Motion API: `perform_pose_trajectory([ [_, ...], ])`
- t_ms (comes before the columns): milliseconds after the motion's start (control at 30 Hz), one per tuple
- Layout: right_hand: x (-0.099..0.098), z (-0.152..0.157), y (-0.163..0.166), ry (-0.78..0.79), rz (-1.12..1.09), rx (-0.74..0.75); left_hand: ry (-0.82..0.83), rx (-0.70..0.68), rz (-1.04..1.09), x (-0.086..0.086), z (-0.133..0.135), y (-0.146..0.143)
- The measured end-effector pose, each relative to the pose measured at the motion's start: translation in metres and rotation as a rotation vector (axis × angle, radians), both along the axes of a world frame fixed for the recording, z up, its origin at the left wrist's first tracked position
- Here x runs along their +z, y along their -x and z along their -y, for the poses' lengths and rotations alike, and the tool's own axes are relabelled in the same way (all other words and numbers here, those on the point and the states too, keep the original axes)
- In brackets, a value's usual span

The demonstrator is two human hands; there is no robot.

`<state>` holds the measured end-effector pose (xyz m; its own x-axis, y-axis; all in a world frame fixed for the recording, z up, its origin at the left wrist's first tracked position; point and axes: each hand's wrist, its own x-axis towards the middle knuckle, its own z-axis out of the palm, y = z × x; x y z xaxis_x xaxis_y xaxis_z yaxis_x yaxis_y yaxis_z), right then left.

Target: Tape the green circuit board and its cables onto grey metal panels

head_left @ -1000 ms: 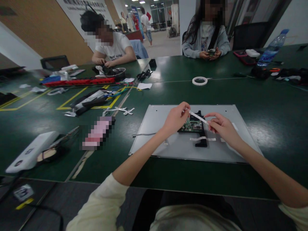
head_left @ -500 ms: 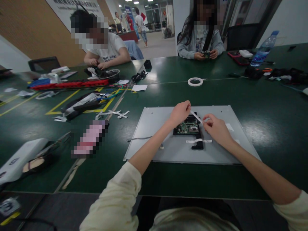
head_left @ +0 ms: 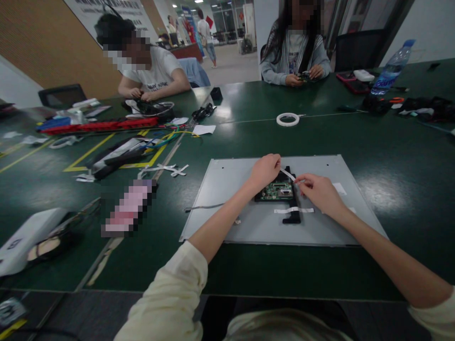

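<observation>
Between my two hands stretches a short strip of white tape (head_left: 287,174). My left hand (head_left: 266,169) pinches its left end, and my right hand (head_left: 314,189) pinches its right end. The strip lies over the upper part of a black bracket (head_left: 293,217) that holds a green circuit board (head_left: 275,191); whether it touches the bracket I cannot tell. Both rest on a flat grey metal panel (head_left: 209,227). Another white tape strip (head_left: 305,210) crosses the bracket's lower arm. A grey cable (head_left: 204,207) runs from the panel's left edge under my left forearm.
A tape roll (head_left: 287,119) lies beyond the panel. Left of it are tape scraps (head_left: 174,169), a pixelated pink phone-like item (head_left: 130,208) and a white device (head_left: 26,241). A water bottle (head_left: 393,68) stands far right. Two people sit across the green table (head_left: 245,135), handling small parts.
Both hands have lowered slightly toward the bracket with the tape strip, and my right hand has shifted a little left. The camera view has shifted slightly.
</observation>
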<state>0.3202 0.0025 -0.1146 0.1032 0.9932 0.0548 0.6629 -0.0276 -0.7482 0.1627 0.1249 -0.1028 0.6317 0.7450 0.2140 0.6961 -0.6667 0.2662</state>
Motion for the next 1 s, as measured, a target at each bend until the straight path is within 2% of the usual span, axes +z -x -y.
perform_pose_trajectory([
  [200,0.000,-0.004,-0.005,0.136,-0.383,0.005,0.006,-0.048,0.046,-0.001,-0.005,0.002],
  [267,0.000,-0.005,-0.005,0.181,-0.447,0.007,0.004,-0.050,0.039,-0.001,-0.005,0.002],
  [667,-0.001,-0.013,-0.003,0.329,-0.342,-0.011,-0.009,-0.007,0.020,-0.005,-0.004,0.000],
  [900,0.012,-0.009,-0.014,0.464,-0.361,0.049,0.032,0.062,0.050,-0.007,-0.003,0.000],
  [1000,0.016,-0.007,-0.019,0.475,-0.335,0.054,0.017,0.093,0.061,-0.007,-0.001,0.001],
])
